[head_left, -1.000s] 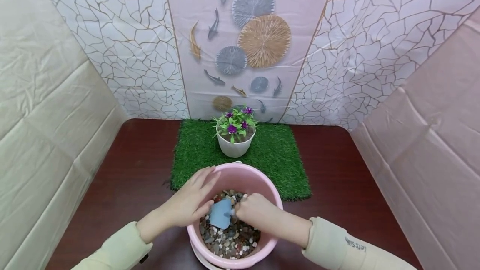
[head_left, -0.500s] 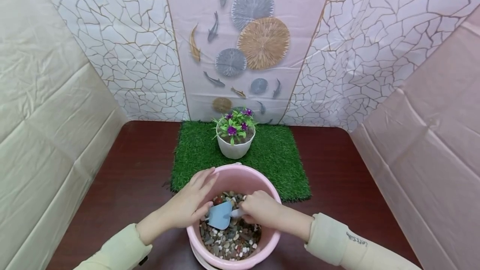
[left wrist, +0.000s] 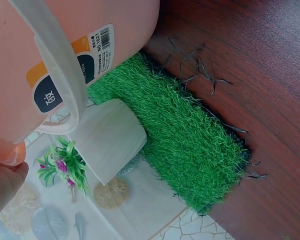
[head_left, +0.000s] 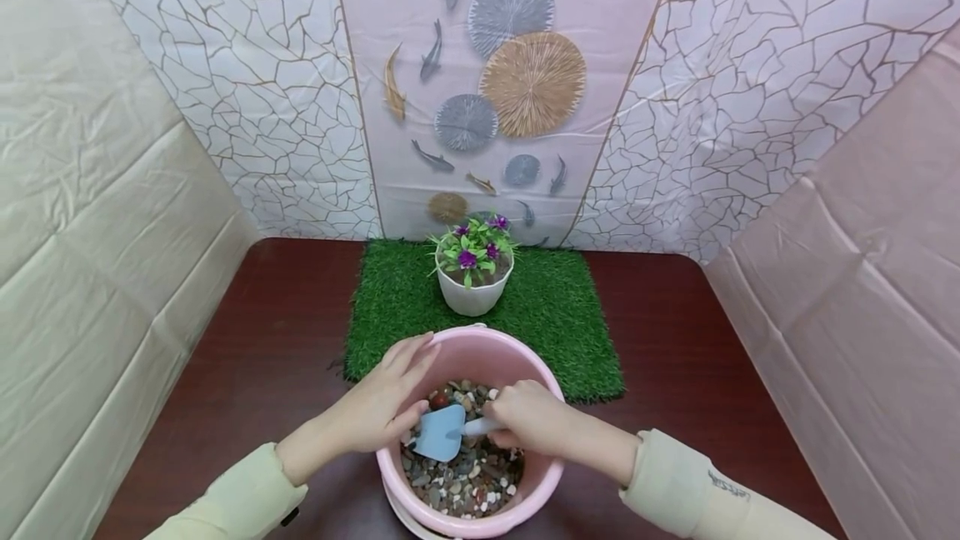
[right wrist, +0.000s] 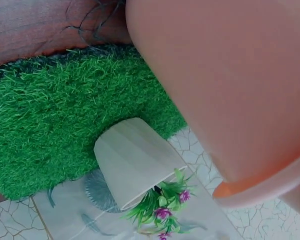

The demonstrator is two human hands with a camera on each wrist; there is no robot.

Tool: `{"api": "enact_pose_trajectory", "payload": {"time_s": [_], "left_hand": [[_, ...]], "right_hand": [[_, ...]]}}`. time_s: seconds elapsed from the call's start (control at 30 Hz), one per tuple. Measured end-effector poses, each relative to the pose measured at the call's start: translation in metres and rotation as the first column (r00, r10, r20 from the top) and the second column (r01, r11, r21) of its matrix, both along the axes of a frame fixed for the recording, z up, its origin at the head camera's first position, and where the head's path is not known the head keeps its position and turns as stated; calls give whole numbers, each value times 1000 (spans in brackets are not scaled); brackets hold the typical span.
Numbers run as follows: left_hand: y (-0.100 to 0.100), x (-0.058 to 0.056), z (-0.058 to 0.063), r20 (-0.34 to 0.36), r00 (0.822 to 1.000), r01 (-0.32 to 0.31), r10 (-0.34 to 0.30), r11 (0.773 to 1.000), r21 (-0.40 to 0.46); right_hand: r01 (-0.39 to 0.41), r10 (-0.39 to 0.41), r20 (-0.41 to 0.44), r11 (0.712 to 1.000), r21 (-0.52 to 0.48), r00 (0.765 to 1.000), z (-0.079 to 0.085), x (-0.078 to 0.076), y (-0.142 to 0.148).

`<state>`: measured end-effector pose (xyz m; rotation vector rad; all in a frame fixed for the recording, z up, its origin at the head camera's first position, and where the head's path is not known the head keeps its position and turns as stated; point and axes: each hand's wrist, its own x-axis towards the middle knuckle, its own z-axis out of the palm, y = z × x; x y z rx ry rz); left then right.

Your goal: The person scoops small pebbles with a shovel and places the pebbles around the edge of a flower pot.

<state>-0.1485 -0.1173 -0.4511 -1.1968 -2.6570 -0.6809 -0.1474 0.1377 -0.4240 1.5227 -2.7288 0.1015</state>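
Observation:
A pink bucket [head_left: 551, 390] stands near the front of the table, with mixed pebbles [head_left: 457, 486] in its bottom. My right hand [head_left: 534, 417] reaches inside and grips the pale handle of a small blue shovel [head_left: 439, 433]. The blade lies at the pebbles on the left side. My left hand [head_left: 382, 398] rests over the bucket's left rim, fingers fairly straight, thumb near the blade. In the left wrist view, the bucket's labelled side [left wrist: 20, 65] and white carrying handle [left wrist: 65, 65] show. The right wrist view has the bucket wall [right wrist: 225, 75], but the shovel is hidden there.
Behind the bucket, a white pot [head_left: 472, 298] with purple flowers [head_left: 467, 259] stands on a green grass mat [head_left: 558, 315]. Dark reddish wood table [head_left: 667, 373] surrounds the mat. Patterned cloth [head_left: 525, 173] hangs at the back, with plain fabric walls on both sides.
My right hand has shifted slightly to the right inside the bucket, and more of the shovel's handle shows. The blade has tilted a little. My left hand has stayed on the rim.

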Motion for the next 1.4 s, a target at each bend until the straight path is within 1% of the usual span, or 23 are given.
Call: {"api": "enact_pose_trajectory", "payload": {"time_s": [0.17, 0.27, 0.43, 0.53, 0.67, 0.77, 0.93, 1.1, 1.23, 1.4], "left_hand": [[0, 0, -2, 8, 1000, 3, -3, 1000, 22], [1, 0, -3, 19, 1000, -1, 0, 999, 44], [1, 0, 1, 80, 996, -33, 28, 998, 62], [1, 1, 4, 152, 987, -67, 57, 996, 57], [0, 1, 7, 255, 962, -116, 95, 991, 67], [-2, 1, 7, 294, 949, -143, 116, 987, 71], [-4, -2, 6, 304, 940, -184, 154, 980, 72], [-3, -3, 5, 321, 931, -211, 174, 974, 83], [-2, -3, 4, 341, 926, -200, 160, 976, 83], [0, -4, 3, 333, 932, -176, 140, 981, 81]], "right_hand": [[-34, 34, -5, 999, -16, 999, 4, -1, 8], [-53, 52, -31, 998, -26, 998, 6, -1, 12], [-61, 60, -30, 997, -48, 998, 10, 0, 16], [-48, 48, -6, 998, -47, 999, 14, 1, 18], [-31, 31, 8, 999, -37, 999, 21, 4, 20], [-17, 17, -7, 999, -30, 1000, 26, 6, 24], [-12, 10, -35, 999, -53, 999, 30, 7, 32], [13, -16, -27, 994, -105, 1000, 34, 6, 45], [43, -50, -47, 990, -133, 998, 36, 3, 55], [74, -86, -75, 984, -160, 993, 39, 1, 65]]}}
